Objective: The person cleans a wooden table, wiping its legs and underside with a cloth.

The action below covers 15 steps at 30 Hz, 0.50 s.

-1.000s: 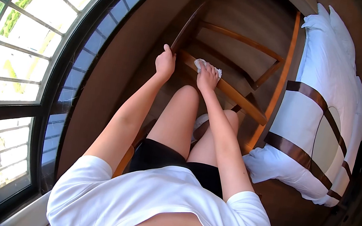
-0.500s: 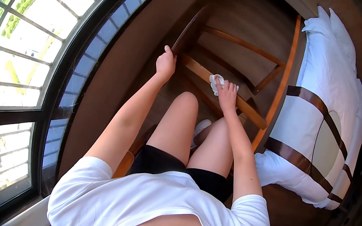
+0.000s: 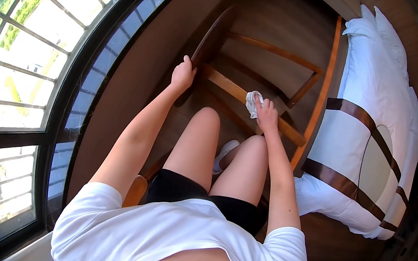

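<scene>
Lining the left side is a barred window (image 3: 36,59), with the left arm (image 3: 138,131) inward of it, reaching forward nearly straight from the white T-shirt sleeve (image 3: 92,205). At its end the left hand (image 3: 183,74) is closed around the near edge of a dark panel (image 3: 215,45), thumb pointing upward, apparently to steady it. From the panel a wooden bar (image 3: 226,85), part of what looks like a tipped table or stool, slants down to the right, beyond the bent knees (image 3: 206,116). Past the bar's midpoint a crumpled white cloth (image 3: 254,105) lies against it, bunched at the fingertips of the right hand (image 3: 267,117); those fingers curl over the bar and hold the cloth to it, though how hard they press I cannot tell. I judge the work on this bar to be partway: the cloth covers only a short stretch, leaving wood bare toward the panel and at the far right end. Whether those bare stretches are done or left, its surface does not show. The cloth is not touching the second leg frame (image 3: 280,49) behind. The right arm (image 3: 285,182) slopes up and inward, the wrist low beside the bar, well apart from the white bedding (image 3: 348,140) at far right.
</scene>
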Motion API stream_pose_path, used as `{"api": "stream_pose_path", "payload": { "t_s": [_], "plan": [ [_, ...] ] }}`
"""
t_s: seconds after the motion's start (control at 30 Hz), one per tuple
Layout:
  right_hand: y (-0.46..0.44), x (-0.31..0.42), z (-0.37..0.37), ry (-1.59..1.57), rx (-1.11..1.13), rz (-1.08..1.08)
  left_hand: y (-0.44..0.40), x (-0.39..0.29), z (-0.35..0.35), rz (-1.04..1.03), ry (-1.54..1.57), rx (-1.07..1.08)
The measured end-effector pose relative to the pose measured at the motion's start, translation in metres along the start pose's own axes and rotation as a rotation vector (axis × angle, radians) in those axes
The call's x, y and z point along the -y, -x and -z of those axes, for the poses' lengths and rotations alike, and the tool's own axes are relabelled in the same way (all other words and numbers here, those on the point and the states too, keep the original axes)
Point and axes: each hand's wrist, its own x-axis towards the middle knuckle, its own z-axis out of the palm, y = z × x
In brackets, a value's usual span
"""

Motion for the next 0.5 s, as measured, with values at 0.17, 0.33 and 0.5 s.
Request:
{"api": "stream_pose_path", "payload": {
  "t_s": [0.17, 0.33, 0.5],
  "plan": [
    [0.016, -0.002, 0.005, -0.092, -0.003, -0.010, 0.020, -0.003, -0.005, -0.004, 0.027, 0.005],
    [0.022, -0.014, 0.015, -0.125, -0.011, 0.001, 0.036, -0.015, -0.003, 0.048, 0.054, 0.046],
    [0.018, -0.032, 0.035, -0.164, -0.015, 0.057, 0.039, -0.025, 0.007, -0.029, -0.004, -0.031]
  ]
}}
